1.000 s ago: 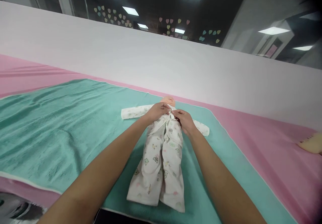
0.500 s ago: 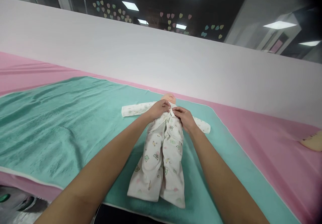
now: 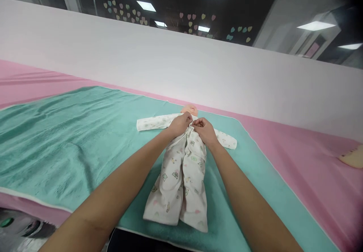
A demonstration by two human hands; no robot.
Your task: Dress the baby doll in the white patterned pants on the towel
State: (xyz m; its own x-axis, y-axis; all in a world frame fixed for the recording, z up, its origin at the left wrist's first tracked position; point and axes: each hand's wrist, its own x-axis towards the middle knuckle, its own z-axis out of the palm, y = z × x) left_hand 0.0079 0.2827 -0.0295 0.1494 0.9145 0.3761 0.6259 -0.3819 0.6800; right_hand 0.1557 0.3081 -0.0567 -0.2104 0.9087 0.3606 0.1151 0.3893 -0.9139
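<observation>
A baby doll (image 3: 190, 109) lies on its back on a teal towel (image 3: 70, 138), dressed in a white printed sleepsuit (image 3: 181, 176) with sleeves spread to both sides. My left hand (image 3: 179, 124) and my right hand (image 3: 203, 130) meet at the suit's collar just below the doll's head. Both hands pinch the front edges of the fabric together at the neck. The suit's legs stretch toward me.
The towel covers a pink sheet (image 3: 297, 157) on the table. A white partition (image 3: 198, 67) runs along the far side. A beige object (image 3: 353, 156) lies at the right edge. Grey equipment (image 3: 17, 229) shows at the bottom left.
My hands have drawn closer together at the collar, the right one sliding up toward the doll's chin. The view has shifted slightly.
</observation>
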